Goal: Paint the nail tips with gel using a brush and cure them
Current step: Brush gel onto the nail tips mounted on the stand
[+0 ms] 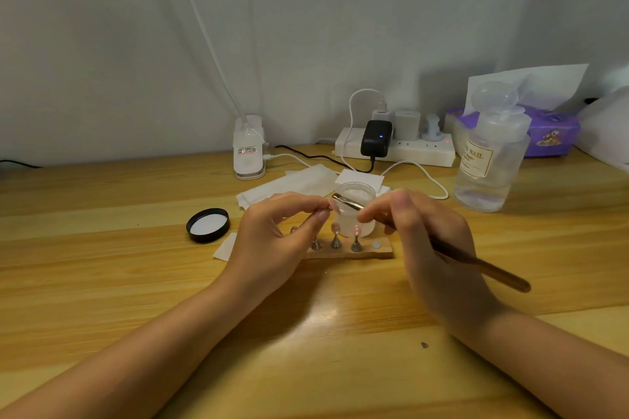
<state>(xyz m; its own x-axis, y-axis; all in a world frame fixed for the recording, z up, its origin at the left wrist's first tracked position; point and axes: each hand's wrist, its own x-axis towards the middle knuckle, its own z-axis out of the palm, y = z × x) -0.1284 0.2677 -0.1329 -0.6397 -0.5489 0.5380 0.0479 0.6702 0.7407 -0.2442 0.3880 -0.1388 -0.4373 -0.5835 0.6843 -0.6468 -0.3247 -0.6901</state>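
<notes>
Both forearms reach in from the near edge of the pale wooden desk (102, 214), and we're right in the thick of the painting step. Left hand (272, 235) pinches a small nail tip on its metal stand (327, 209) between thumb and fingertips, lifted up off the desk; right hand (432, 235) grips the long bronze-coloured brush (476, 264) like a pen, its metal head (347, 201) reaching across to touch that tip or hover just beside it. Just behind the hands stands the open frosted jar of clear gel (355, 192), its black round lid (208, 225) lying upside down off to the left. Below the fingers sits the small wooden holder strip (383, 252), three pinkish nail tips on metal cones (336, 235) standing in it and one bare silver disc at its right end, likely where the lifted tip belongs. My read: painting is under way, with curing to come, and whether the standing tips are coated I can't tell. No curing lamp that I can identify for certain. Toward the far right corner, a clear plastic pump bottle (490, 160) carries a label reading "NAIL"; the smaller print is too fine to read.
</notes>
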